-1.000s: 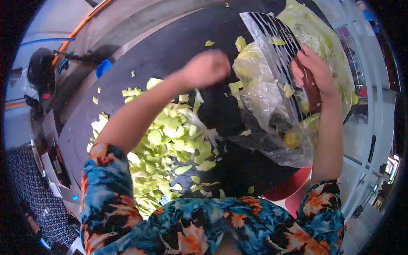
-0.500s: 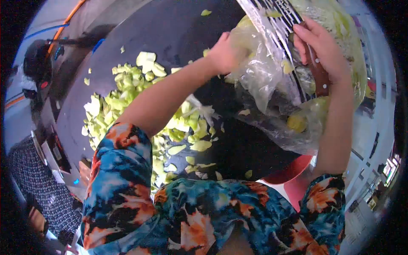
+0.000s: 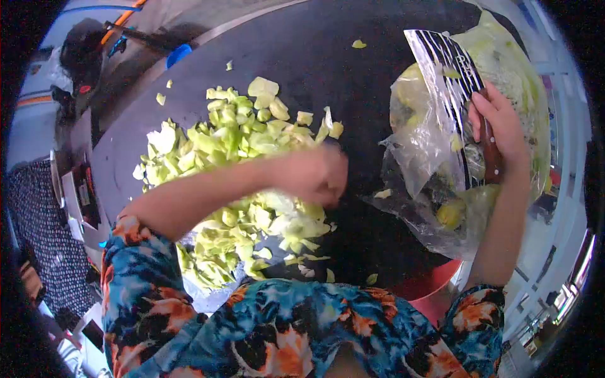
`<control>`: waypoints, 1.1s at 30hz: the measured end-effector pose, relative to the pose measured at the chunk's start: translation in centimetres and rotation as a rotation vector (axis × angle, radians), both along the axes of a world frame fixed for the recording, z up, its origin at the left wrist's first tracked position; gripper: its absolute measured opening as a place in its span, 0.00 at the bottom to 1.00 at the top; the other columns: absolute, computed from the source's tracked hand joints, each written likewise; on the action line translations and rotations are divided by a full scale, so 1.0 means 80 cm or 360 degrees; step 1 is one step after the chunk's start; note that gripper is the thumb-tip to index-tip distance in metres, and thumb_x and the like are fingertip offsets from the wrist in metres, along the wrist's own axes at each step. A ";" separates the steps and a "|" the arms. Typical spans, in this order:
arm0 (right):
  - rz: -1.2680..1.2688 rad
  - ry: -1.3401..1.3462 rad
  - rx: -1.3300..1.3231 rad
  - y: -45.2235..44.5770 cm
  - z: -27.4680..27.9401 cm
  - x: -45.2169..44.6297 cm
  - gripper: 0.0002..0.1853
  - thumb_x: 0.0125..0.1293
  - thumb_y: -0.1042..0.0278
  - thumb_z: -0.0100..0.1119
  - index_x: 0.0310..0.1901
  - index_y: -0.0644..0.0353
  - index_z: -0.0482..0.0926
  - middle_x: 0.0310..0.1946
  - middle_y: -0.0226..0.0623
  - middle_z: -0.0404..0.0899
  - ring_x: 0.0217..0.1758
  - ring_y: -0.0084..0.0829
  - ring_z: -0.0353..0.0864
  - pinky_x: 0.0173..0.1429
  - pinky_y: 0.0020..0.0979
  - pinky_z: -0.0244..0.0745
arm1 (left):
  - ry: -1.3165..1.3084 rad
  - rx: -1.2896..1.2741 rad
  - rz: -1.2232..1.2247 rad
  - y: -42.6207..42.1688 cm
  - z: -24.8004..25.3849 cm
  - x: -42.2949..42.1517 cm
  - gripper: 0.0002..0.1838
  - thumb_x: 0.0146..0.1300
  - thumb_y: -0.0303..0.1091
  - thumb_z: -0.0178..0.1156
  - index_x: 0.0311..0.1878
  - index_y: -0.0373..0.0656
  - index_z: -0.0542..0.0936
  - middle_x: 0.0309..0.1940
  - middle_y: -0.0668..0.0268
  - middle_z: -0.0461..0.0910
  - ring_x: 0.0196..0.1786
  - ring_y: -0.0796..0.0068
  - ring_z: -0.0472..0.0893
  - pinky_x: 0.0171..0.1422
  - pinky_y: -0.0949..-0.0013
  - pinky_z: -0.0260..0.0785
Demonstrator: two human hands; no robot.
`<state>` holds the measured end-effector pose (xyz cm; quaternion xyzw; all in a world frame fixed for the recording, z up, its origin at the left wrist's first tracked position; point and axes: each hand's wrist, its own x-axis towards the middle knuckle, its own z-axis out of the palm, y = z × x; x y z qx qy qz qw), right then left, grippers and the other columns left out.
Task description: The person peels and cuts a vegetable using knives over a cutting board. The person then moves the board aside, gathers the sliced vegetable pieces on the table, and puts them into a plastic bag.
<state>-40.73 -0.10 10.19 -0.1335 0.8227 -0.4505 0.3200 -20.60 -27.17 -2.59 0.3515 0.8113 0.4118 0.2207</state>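
Note:
My right hand (image 3: 502, 123) is closed round the brown riveted handle of a cleaver (image 3: 455, 82), whose wide blade shows black and white streaks and has pale bits stuck to it. The blade lies over a clear plastic bag (image 3: 416, 157) with yellow-green produce inside. My left hand (image 3: 321, 175) is over the right side of a pile of cut pale-green vegetable pieces (image 3: 220, 135). Motion smears its fingers, so I cannot make out their pose or whether they hold anything.
A dark tabletop (image 3: 296, 50) carries the pile and several scattered scraps. A red bucket (image 3: 428, 283) stands at the near right edge. Another large bag of green produce (image 3: 504, 57) lies at the right. A patterned dark cloth (image 3: 44, 220) is at the far left.
My left hand has moved from the plastic bag left and down to the pile. The cleaver and right hand sit lower in view, and the view has shifted.

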 end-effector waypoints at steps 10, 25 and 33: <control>-0.0063 -0.0014 0.0054 0.001 -0.001 -0.003 0.12 0.70 0.62 0.50 0.49 0.59 0.70 0.19 0.23 0.68 0.17 0.17 0.67 0.22 0.20 0.64 | 0.1094 -0.0655 0.1041 -0.030 -0.066 -0.225 0.12 0.58 0.40 0.55 0.43 0.49 0.81 0.44 0.64 0.76 0.50 0.59 0.73 0.51 0.57 0.69; -0.0215 -0.0197 -0.0276 0.042 -0.022 -0.029 0.08 0.72 0.61 0.48 0.45 0.56 0.67 0.22 0.25 0.65 0.21 0.17 0.64 0.25 0.19 0.61 | 0.0356 0.1090 0.3212 -0.405 0.003 0.205 0.17 0.71 0.42 0.48 0.48 0.40 0.78 0.39 0.65 0.80 0.42 0.73 0.77 0.46 0.68 0.69; -0.0006 0.0195 -0.0135 -0.150 0.018 0.009 0.15 0.71 0.62 0.51 0.55 0.59 0.70 0.32 0.27 0.72 0.31 0.17 0.68 0.37 0.19 0.64 | -0.0070 0.1027 0.3482 -0.448 -0.017 0.384 0.18 0.69 0.46 0.50 0.46 0.43 0.80 0.38 0.69 0.80 0.41 0.78 0.78 0.46 0.71 0.68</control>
